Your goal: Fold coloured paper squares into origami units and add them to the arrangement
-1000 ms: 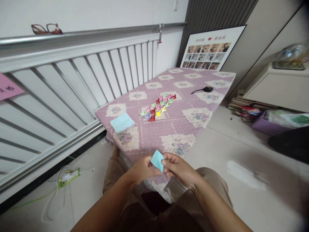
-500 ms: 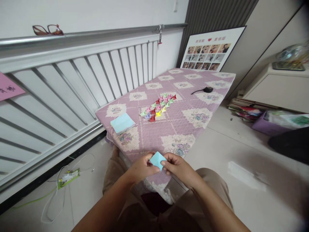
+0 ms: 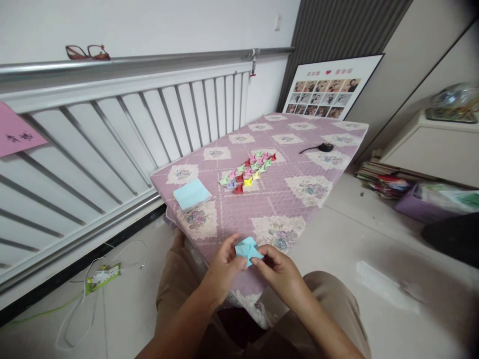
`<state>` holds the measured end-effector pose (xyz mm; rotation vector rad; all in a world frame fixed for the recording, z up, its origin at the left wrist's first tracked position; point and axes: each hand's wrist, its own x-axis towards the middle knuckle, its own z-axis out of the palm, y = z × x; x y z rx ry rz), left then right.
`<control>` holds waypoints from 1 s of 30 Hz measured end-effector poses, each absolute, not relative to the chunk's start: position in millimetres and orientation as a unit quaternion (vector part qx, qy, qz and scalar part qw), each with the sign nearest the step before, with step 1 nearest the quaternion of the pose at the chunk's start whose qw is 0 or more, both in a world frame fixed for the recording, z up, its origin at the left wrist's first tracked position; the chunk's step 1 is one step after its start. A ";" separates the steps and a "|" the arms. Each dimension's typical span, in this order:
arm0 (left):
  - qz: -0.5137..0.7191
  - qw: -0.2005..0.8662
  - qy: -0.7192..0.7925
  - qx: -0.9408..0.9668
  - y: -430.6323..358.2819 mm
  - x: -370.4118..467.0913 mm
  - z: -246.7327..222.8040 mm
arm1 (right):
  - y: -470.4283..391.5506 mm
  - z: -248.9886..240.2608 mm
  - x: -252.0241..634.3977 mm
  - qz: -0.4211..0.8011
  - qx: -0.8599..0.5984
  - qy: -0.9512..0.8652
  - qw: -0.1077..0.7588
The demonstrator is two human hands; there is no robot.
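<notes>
I find the blue paper [image 3: 247, 249] above the tabletop's [image 3: 235, 215] near end, left hand [image 3: 224, 268] and right hand [image 3: 280, 270] each pinching an edge; uneven pull could tear it or skew its creases.

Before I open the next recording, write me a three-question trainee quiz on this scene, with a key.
1. True or false: the left hand and the right hand both touch the folded blue paper.
2. What colour is the top sheet of the paper stack? A: red. B: light blue. C: yellow.
3. Fill the gap: of the paper stack and the black object with a tail, the ____ lies nearer the hands.

Key: 1 true; 2 B; 3 paper stack.
</notes>
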<state>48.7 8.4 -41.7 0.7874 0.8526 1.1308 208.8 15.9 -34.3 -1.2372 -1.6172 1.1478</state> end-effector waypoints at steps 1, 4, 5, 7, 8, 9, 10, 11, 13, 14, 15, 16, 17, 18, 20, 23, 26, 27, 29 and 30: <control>0.512 0.707 0.368 0.322 7.2 48.7 -43.1 | 15.4 -34.1 208.7 0.450 -0.486 -0.639 0.391; 0.515 0.729 0.353 0.281 4.1 48.1 -48.0 | 15.1 -34.1 208.2 0.446 -0.488 -0.640 0.390; 0.511 0.724 0.364 0.285 3.3 48.2 -49.5 | 15.1 -34.5 207.9 0.445 -0.489 -0.640 0.392; 0.499 0.706 0.398 0.307 2.4 49.5 -52.2 | 15.2 -36.4 206.9 0.445 -0.489 -0.639 0.393; 0.493 0.697 0.412 0.319 2.2 50.5 -53.4 | 15.2 -37.7 206.2 0.445 -0.489 -0.639 0.393; 0.492 0.687 0.422 0.329 2.3 51.8 -54.4 | 15.1 -39.4 205.6 0.446 -0.490 -0.637 0.393; 0.492 0.677 0.430 0.337 2.6 53.1 -55.2 | 14.9 -41.3 204.9 0.447 -0.493 -0.635 0.393; 0.495 0.668 0.436 0.344 3.1 54.4 -55.7 | 14.7 -43.4 204.3 0.448 -0.497 -0.631 0.393; 0.497 0.652 0.451 0.353 4.2 56.2 -55.7 | 14.1 -47.6 203.2 0.446 -0.505 -0.620 0.400; 0.494 0.643 0.462 0.360 4.8 56.6 -55.3 | 14.0 -49.4 202.8 0.446 -0.509 -0.613 0.407; 0.490 0.632 0.475 0.368 5.2 56.6 -54.6 | 13.9 -50.7 202.5 0.449 -0.512 -0.605 0.413; 0.484 0.621 0.486 0.380 5.4 56.3 -54.0 | 14.0 -51.4 202.3 0.456 -0.513 -0.595 0.418; 0.477 0.610 0.495 0.393 5.4 55.6 -53.5 | 14.4 -51.3 202.3 0.468 -0.512 -0.585 0.421; 0.470 0.601 0.501 0.409 5.2 54.7 -53.4 | 14.9 -50.5 202.3 0.485 -0.508 -0.575 0.421; 0.457 0.588 0.503 0.440 4.4 52.6 -54.7 | 16.5 -46.8 202.6 0.527 -0.490 -0.555 0.418; 0.434 0.576 0.507 0.473 2.7 49.8 -59.7 | 18.8 -40.3 202.5 0.578 -0.471 -0.530 0.404; 0.417 0.576 0.505 0.490 1.1 48.1 -63.2 | 19.8 -38.0 201.5 0.588 -0.489 -0.507 0.399; 0.416 0.578 0.498 0.495 0.8 47.7 -63.2 | 19.7 -38.3 201.0 0.586 -0.494 -0.501 0.403; 0.414 0.579 0.486 0.507 0.3 47.2 -61.7 | 19.4 -39.5 200.1 0.580 -0.500 -0.492 0.414; 0.409 0.578 0.483 0.516 0.2 47.0 -60.6 | 19.2 -40.2 199.7 0.577 -0.502 -0.491 0.418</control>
